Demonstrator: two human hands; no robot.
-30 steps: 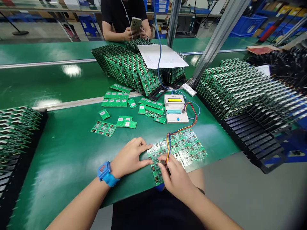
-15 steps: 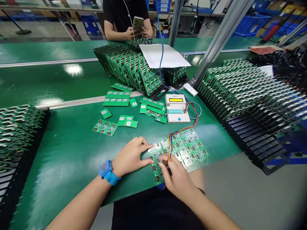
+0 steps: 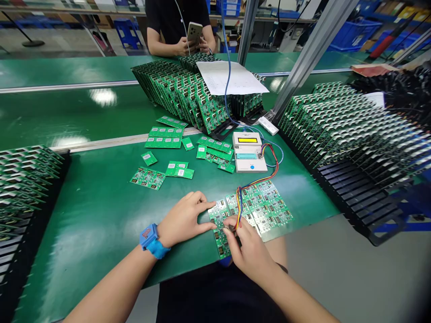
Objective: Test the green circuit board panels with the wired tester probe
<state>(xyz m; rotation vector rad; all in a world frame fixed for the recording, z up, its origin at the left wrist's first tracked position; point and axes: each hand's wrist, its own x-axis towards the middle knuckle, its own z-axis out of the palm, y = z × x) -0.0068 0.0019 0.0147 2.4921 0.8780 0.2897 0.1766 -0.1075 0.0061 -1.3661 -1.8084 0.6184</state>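
Note:
A green circuit board panel (image 3: 272, 211) lies at the front edge of the bench, its left part under my hands. My left hand (image 3: 188, 215) rests beside it, thumb and index finger apart and touching its left edge. In a pinch, my right hand (image 3: 247, 244) holds a dark connector (image 3: 231, 228) against the panel; its tip is hidden by my fingers. Red, yellow and blue wires (image 3: 239, 202) run from the connector to a white programmer (image 3: 251, 163) with a lit yellow display and a teal socket, standing behind the panel.
Loose circuit boards (image 3: 163, 142) lie left of the programmer. Racks of upright boards stand at the back (image 3: 188, 92), right (image 3: 336, 130) and left (image 3: 30, 179). A paper sheet (image 3: 232, 77) covers part of the back rack. A metal post (image 3: 303, 58) rises nearby. Across the bench, a person (image 3: 178, 31) holds a phone.

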